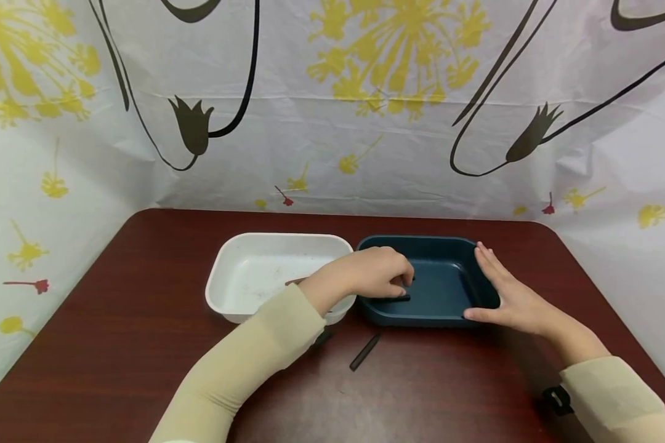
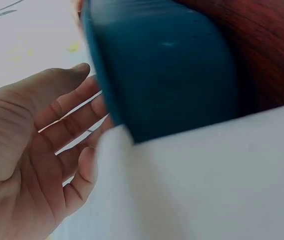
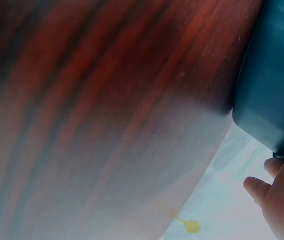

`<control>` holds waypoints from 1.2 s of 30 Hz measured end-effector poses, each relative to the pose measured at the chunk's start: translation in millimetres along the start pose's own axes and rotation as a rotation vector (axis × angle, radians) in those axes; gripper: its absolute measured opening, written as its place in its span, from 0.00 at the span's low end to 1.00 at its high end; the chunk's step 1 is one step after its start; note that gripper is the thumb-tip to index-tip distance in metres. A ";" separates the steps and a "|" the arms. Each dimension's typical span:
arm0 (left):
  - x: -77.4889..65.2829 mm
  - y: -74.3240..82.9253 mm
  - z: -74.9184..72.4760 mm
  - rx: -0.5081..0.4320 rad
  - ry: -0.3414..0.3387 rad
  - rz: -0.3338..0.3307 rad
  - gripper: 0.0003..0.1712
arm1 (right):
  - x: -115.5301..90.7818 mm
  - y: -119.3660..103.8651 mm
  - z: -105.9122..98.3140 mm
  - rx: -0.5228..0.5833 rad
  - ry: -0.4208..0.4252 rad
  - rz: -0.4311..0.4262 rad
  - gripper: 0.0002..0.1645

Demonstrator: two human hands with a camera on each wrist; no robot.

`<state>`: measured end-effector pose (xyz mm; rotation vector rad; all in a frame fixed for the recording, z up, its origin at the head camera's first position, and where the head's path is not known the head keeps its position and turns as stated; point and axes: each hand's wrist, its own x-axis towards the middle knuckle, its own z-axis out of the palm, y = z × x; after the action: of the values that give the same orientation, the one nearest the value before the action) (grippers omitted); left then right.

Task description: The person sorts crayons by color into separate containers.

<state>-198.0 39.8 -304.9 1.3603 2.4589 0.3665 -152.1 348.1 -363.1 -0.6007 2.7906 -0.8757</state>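
My left hand (image 1: 374, 272) reaches across the left part of a dark blue tray (image 1: 427, 321), fingers bent downward. In the left wrist view the thumb stands apart from the loosely bent fingers, with nothing seen between them. Just under this hand lies a thin dark stick (image 1: 396, 298) inside the tray. My right hand (image 1: 512, 301) rests against the tray's right end, its fingers spread along the rim; in the right wrist view the fingers (image 3: 256, 189) show at the edge of the tray (image 3: 269, 85).
A white tray (image 1: 224, 264) stands left of the blue one, with a reddish-brown stick (image 1: 295, 281) partly hidden by the left arm. On the brown table (image 1: 421, 381) lie a dark pointed stick (image 1: 364, 352) and a dark piece (image 1: 322, 336) half behind the sleeve. Patterned cloth hangs behind.
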 end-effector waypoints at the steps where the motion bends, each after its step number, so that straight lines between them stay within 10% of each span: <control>1: -4.7 1.4 -1.0 0.006 0.011 0.001 0.15 | 0.2 0.3 -0.2 -0.001 -0.001 -0.001 0.71; 22: -79.0 26.8 9.6 0.150 0.208 -0.091 0.09 | 0.6 1.7 0.3 -0.005 -0.004 0.002 0.71; 36: -92.3 31.2 54.4 0.184 0.088 -0.037 0.09 | 0.8 1.6 1.4 -0.006 -0.008 0.005 0.71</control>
<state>-106.5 -18.8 -330.5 1.3947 2.6428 0.1990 -153.0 348.3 -365.2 -0.5960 2.7873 -0.8619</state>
